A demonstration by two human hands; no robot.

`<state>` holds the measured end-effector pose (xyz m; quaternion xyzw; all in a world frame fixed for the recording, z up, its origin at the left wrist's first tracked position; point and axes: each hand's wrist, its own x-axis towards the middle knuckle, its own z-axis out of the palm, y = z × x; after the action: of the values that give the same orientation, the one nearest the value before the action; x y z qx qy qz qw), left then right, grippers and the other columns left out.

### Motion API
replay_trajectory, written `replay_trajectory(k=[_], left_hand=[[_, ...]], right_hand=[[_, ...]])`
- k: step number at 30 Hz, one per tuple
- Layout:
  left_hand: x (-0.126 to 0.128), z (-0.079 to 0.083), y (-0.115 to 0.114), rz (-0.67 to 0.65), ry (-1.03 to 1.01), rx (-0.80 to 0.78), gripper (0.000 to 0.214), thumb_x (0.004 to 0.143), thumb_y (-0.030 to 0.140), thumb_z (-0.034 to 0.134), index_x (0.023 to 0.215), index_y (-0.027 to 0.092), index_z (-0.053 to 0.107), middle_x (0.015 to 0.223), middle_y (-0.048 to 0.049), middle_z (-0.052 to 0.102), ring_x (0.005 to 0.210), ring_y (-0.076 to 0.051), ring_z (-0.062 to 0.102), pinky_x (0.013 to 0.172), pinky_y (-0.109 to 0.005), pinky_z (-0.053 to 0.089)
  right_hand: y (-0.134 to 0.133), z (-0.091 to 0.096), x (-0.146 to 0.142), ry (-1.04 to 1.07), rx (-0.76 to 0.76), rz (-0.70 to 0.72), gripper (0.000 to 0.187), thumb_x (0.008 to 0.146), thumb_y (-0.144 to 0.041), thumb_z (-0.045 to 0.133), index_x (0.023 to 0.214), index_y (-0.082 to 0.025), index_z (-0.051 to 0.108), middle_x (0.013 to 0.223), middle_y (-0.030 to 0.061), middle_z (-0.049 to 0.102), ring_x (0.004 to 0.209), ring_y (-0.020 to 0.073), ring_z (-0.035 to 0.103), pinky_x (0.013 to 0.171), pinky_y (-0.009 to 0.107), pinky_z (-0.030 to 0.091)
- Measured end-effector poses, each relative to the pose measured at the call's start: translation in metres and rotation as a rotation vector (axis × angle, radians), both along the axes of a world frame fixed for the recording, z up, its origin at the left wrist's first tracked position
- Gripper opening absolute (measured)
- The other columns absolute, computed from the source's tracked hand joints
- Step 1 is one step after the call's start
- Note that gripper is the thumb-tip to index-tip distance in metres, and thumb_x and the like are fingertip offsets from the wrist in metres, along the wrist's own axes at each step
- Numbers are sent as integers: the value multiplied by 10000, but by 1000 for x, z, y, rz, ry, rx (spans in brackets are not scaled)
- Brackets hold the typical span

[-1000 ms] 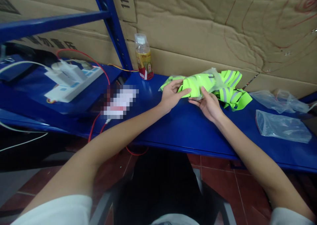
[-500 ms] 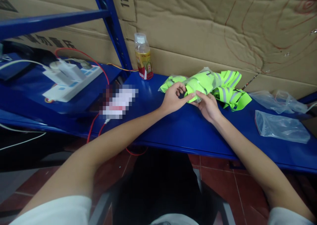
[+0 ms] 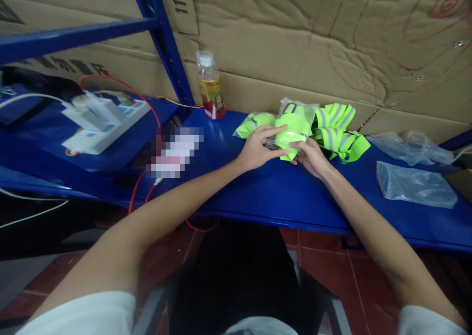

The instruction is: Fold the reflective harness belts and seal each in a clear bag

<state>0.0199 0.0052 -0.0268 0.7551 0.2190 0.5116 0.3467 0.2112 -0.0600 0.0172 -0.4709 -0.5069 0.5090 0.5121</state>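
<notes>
A clear bag (image 3: 295, 122) of folded neon fabric (image 3: 289, 137), held over the smooth blue shelf (image 3: 265, 197), could slip if the right hand (image 3: 313, 158) loosened its pinch on the near edge, the left hand (image 3: 255, 149) having thumb and fingers spread, the bag crinkled and glossy, the fabric softly rounded

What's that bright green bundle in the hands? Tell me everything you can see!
The bright green bundle looks like folded, soft cloth in a clear, wrinkly plastic bag. A dark, loop-like piece shows near its top, and a green corner at the end nearest the person. It's over the blue shelf, between another green packet and grey-striped green straps. The left hand touches its left side; the right hand holds its lower right, thumb on top.
</notes>
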Motion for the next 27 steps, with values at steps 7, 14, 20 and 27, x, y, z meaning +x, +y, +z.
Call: replay_trajectory(k=[7, 14, 20, 27], left_hand=[[-10, 9, 13, 326, -23, 90, 520, 727, 516, 998, 1173, 280, 875, 866, -18, 744, 720, -163, 618, 751, -340, 542], [-16, 8, 19, 294, 116, 228, 435, 903, 579, 837, 1221, 283, 864, 792, -13, 725, 661, -158, 576, 721, -333, 509], [-13, 15, -2, 298, 285, 270, 703, 896, 624, 802, 1496, 270, 706, 1233, -109, 788, 886, -233, 707, 897, -367, 570], [-13, 17, -3, 327, 429, 289, 695, 998, 605, 670, 1606, 275, 605, 736, -28, 726, 721, -233, 692, 810, -325, 550]], right_hand=[[2, -8, -4, -71, 142, -82, 1130, 641, -560, 1003, 1609, -423, 437, 1045, 15, 738, 745, 214, 691, 650, 382, 576], [2, -23, -4, -234, 326, -113, 694, 774, -494, 941, 1393, -326, 677, 862, -12, 758, 715, 238, 727, 798, 474, 642], [1, -19, -3, -233, 335, -246, 404, 779, -485, 917, 1024, -296, 658, 840, -11, 773, 549, 189, 671, 574, 376, 555], [-4, -14, -3, -293, 346, -248, 449, 790, -553, 922, 1012, -291, 633, 819, 5, 793, 536, 197, 691, 488, 344, 518]])
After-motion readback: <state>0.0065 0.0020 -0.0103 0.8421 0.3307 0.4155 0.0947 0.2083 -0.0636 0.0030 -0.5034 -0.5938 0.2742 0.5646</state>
